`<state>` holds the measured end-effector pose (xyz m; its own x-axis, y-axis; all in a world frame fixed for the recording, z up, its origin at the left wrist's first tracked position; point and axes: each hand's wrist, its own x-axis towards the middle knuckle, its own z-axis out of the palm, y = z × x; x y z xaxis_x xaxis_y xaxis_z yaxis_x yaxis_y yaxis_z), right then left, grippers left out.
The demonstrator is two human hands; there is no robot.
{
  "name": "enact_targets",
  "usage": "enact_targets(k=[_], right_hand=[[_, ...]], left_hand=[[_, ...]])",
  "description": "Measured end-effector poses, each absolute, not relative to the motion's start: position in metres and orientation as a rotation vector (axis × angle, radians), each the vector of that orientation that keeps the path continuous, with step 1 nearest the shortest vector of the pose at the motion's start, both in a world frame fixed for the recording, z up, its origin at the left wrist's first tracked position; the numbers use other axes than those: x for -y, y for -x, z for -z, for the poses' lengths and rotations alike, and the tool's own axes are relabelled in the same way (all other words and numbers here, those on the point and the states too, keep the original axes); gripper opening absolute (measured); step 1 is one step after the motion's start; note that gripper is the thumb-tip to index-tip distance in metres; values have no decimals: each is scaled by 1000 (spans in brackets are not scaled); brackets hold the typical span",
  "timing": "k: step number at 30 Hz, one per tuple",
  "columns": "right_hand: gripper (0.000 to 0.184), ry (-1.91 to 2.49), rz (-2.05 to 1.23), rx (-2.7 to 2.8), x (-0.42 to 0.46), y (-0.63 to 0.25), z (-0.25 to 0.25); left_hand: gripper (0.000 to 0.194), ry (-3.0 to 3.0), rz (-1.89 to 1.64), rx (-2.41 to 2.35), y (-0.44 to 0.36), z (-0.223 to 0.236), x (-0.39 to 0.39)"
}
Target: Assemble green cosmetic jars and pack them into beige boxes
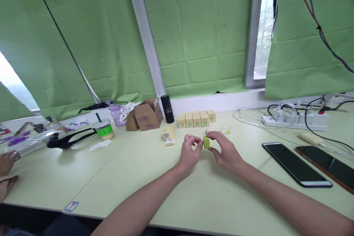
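Observation:
Over the middle of the pale green table (116, 177), my right hand (226, 151) pinches a small yellow-green object (206, 142) between thumb and fingers. My left hand (189, 153) is curled, its fingertips touching the object's left side. Just behind the hands lie an opened cream box with a green label (169, 135) and a small clear packet with a yellow bit (226, 129). A row of several cream boxes (197, 118) stands further back near the window ledge.
Two dark phones (296, 163) lie at right, a power strip with cables (295, 120) behind them. A black cylinder (167, 108), brown cartons (146, 116), a green-sleeved cup (104, 129) and black goggles (68, 141) sit at left. Another person's hands (7, 171) show at the far left edge.

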<state>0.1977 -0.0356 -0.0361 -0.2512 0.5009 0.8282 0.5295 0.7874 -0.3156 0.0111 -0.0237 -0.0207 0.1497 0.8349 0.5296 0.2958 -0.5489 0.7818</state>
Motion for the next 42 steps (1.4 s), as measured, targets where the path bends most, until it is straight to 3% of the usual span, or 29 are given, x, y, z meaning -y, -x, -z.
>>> enact_targets(k=[42], right_hand=[[46, 802, 18, 1880, 32, -200, 40]], left_hand=[[18, -1831, -1397, -1122, -9, 23, 19]])
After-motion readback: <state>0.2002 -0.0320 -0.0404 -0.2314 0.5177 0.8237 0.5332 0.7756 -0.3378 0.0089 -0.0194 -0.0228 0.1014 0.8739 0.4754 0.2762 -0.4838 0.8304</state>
